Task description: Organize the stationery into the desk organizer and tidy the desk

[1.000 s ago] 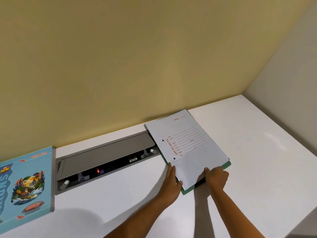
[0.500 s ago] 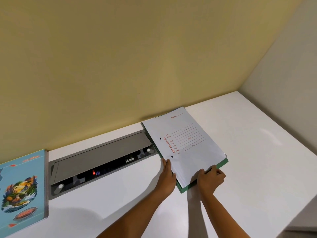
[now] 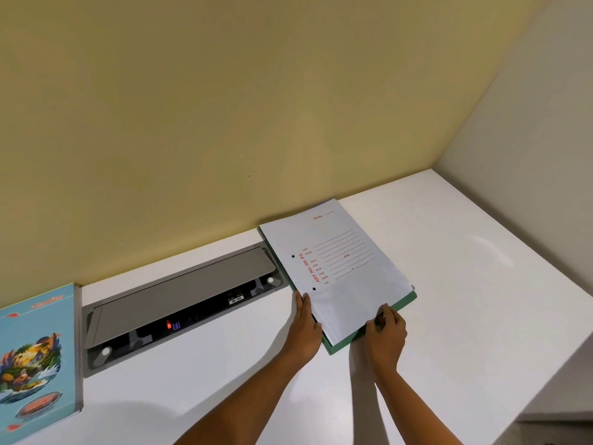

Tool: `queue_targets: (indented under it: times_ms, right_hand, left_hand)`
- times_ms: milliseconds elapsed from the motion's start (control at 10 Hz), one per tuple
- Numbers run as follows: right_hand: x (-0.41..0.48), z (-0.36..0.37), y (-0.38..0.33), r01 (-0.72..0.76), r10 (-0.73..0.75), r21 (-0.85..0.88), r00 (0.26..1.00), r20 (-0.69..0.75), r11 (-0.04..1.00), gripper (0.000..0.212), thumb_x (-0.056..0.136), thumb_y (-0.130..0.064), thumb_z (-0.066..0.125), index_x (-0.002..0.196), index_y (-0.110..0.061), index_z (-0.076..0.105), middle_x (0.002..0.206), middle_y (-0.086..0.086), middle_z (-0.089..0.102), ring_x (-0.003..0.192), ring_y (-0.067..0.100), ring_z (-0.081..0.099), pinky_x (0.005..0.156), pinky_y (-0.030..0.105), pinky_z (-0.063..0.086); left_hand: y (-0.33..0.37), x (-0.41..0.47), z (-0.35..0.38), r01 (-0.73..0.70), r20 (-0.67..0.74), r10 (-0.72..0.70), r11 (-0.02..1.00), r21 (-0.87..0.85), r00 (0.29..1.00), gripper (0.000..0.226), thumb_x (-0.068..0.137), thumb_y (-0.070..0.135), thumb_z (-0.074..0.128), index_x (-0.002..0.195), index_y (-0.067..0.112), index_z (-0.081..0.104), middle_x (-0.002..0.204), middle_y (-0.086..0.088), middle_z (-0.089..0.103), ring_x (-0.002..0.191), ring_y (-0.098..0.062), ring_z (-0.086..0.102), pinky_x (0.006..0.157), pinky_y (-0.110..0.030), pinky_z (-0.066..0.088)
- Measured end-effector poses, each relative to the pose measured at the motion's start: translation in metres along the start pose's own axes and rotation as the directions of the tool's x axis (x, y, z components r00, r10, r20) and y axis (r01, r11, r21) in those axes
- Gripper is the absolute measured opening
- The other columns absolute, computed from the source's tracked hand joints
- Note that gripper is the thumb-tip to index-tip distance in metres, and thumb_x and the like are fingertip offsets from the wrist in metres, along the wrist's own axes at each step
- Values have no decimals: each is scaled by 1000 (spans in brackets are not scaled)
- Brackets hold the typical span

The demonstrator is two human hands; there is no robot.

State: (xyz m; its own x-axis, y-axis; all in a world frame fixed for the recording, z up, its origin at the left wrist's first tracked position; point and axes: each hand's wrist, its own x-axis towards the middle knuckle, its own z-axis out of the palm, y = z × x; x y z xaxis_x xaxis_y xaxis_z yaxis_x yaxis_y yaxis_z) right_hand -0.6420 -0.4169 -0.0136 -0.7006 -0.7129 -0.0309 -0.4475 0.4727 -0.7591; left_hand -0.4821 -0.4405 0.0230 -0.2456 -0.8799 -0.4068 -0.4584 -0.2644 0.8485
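Seen from the head camera, the white file folder (image 3: 340, 271) lies on a green folder (image 3: 406, 301) at the back of the desk (image 3: 481, 284), just right of a grey cable hatch (image 3: 183, 293). The left hand (image 3: 305, 329) lays straight, pressed-together fingers against the white folder's left edge. The right hand (image 3: 385, 332) curls its fingers, apparently pinching its near edge. A blue book (image 3: 35, 354) lies far left.

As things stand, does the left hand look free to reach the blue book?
Probably yes: the left hand lies flat against the file stack, gripping nothing, and only white desk shows between it and the blue book, though it is a long sideways stretch.
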Motion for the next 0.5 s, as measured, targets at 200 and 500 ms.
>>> queue_targets:
  times_ms: [200,500]
  right_hand:
    - [-7,-12,2,78,-75,-45,995,63,996,40,86,4,52,125,-5,54,125,13,52,117,31,47,98,37,40]
    - [-39,-12,5,201,-187,-127,976,111,971,29,86,7,51,112,-1,58,116,15,52,110,31,48,82,26,36]
  left_hand:
    - [-13,-9,-6,-14,-44,22,984,180,999,67,96,8,46,150,19,8,159,2,9,144,-17,21,111,-23,23]
    - [-42,-49,-31,-37,-132,62,982,185,989,50,94,-2,41,141,14,39,148,-2,39,138,-14,35,111,-18,20]
